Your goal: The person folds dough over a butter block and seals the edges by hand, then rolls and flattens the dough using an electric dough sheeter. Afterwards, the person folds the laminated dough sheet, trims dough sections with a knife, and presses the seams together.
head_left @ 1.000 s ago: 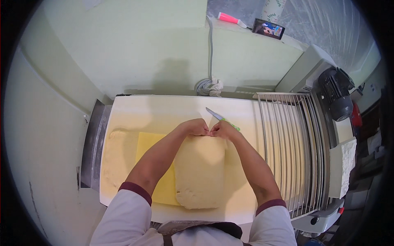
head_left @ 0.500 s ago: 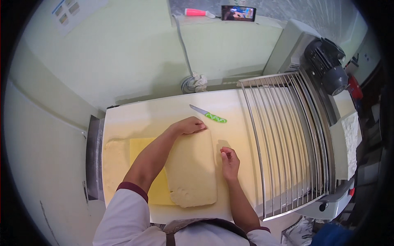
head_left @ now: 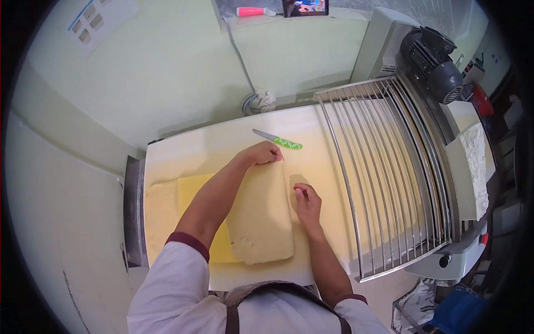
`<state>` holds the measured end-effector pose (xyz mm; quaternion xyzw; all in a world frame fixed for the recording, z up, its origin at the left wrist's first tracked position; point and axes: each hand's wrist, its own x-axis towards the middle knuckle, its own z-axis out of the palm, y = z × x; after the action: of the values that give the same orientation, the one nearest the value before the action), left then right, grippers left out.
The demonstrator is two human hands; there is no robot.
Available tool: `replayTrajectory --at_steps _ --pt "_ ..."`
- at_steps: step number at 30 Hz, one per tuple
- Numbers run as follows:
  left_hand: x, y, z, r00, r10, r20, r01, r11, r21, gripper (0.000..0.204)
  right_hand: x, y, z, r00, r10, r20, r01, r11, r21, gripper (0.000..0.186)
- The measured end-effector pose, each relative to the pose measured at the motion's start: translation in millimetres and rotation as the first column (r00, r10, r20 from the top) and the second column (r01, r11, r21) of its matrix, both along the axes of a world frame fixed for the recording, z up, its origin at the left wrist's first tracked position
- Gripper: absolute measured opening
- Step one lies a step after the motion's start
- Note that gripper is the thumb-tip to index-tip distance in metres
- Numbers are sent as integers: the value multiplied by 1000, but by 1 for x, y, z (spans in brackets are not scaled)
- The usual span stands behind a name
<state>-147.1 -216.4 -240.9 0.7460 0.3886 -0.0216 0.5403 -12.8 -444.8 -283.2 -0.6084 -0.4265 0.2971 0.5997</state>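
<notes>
A thick pale dough sheet (head_left: 261, 211) lies folded over part of a flat yellow slab (head_left: 223, 247), perhaps butter. More dough stretches out beneath the slab on the left. At the flap's far right corner, my left hand (head_left: 261, 153) is closed, fingertips pinching the dough edge. My right hand (head_left: 309, 207) hovers beside the flap's right edge, fingers curled in toward the thumb with nothing visible in them. Just beyond my left hand rests a knife (head_left: 288, 143) with a green patterned handle, its blade pointing left.
The dough sits on a pale work surface (head_left: 222, 133). To the right, a metal bar guard (head_left: 356, 183) slopes over it, attached to a machine with a dark motor (head_left: 434, 64). A phone (head_left: 306, 6) and a pink-handled tool (head_left: 253, 11) stand on the ledge behind.
The whole view has shifted slightly, with the scene sitting higher in the picture. My left hand keeps its place at the dough corner; my right stays beside the edge.
</notes>
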Motion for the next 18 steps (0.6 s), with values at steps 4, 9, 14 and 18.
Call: replayTrajectory --at_steps 4,9,14,18 --pt "-2 -13 2 998 -29 53 11 946 325 20 1 -27 17 991 32 -131 -40 997 -66 16" --pt "-57 -87 16 937 -42 346 -313 339 887 25 -18 -85 62 904 157 397 -148 988 -53 31" --pt "-160 -199 43 722 433 540 -684 565 462 24 -76 -109 96 453 490 745 -580 796 -172 46" --pt "-205 -281 44 501 754 424 -769 613 -182 25 -92 -111 93 287 456 842 -639 746 -186 47"
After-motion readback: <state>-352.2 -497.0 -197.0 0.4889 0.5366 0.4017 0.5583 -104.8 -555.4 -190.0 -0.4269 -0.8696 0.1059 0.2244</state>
